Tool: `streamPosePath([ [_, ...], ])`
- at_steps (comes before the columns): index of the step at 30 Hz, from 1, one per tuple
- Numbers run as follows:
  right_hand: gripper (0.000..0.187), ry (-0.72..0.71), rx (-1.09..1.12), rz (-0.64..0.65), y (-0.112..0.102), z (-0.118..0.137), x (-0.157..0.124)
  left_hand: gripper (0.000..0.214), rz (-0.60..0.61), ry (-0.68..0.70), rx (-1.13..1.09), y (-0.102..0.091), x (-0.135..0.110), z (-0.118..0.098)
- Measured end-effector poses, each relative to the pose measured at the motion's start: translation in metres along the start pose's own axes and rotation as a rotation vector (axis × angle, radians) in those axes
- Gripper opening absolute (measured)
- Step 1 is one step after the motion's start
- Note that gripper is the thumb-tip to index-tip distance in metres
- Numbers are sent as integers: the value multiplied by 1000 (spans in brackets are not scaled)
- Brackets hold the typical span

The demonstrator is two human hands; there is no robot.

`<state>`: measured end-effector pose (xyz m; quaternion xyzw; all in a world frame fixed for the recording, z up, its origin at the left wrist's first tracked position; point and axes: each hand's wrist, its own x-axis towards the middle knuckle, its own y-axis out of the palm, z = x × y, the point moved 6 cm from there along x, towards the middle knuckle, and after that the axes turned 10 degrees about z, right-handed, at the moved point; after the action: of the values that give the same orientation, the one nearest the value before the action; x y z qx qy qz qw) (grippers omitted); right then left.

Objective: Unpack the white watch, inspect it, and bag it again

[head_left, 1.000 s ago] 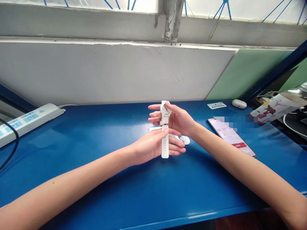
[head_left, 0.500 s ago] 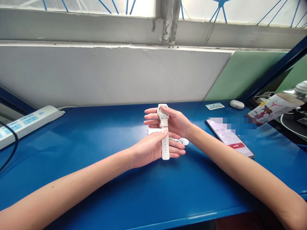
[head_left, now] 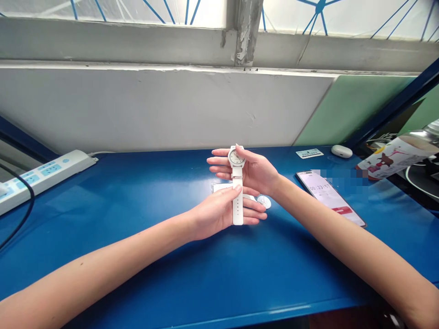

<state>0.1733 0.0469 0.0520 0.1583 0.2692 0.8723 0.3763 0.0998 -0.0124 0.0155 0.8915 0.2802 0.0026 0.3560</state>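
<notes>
A white wristwatch [head_left: 237, 157] with a round dial is stretched out lengthwise between my two hands, above the blue desk. My left hand [head_left: 219, 208] grips the lower, holed part of the strap with the thumb on top and the fingers extended beneath. My right hand [head_left: 255, 169] supports the dial end, its thumb at the edge of the watch face and its fingers behind. Under the hands lies a white packet [head_left: 219, 187], mostly hidden. Beside my left fingertips is a small round white item [head_left: 264, 202] that I cannot identify.
On the blue desk [head_left: 154, 274], a white power strip [head_left: 44, 176] with a black cable lies at the left. To the right are a phone [head_left: 331, 196] showing a timer, a small card [head_left: 309, 153], a white earbud case [head_left: 341, 151] and a bottle [head_left: 394, 153] with a printed label.
The right thumb has slid up to the watch's edge, leaving more of the dial visible. The view has shifted slightly. Both hands still hold the watch.
</notes>
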Motion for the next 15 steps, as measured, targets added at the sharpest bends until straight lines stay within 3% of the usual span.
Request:
streamPosePath([
  [5,48,-5,5,-8,0,4,0,29,-92,14,28,-2,-3,-5],
  [11,60,29,83,-30,-6,2,0,26,-79,31,56,-3,-2,-6],
  [15,56,33,95,-94,-8,3,0,20,-98,52,114,-2,-4,-9],
])
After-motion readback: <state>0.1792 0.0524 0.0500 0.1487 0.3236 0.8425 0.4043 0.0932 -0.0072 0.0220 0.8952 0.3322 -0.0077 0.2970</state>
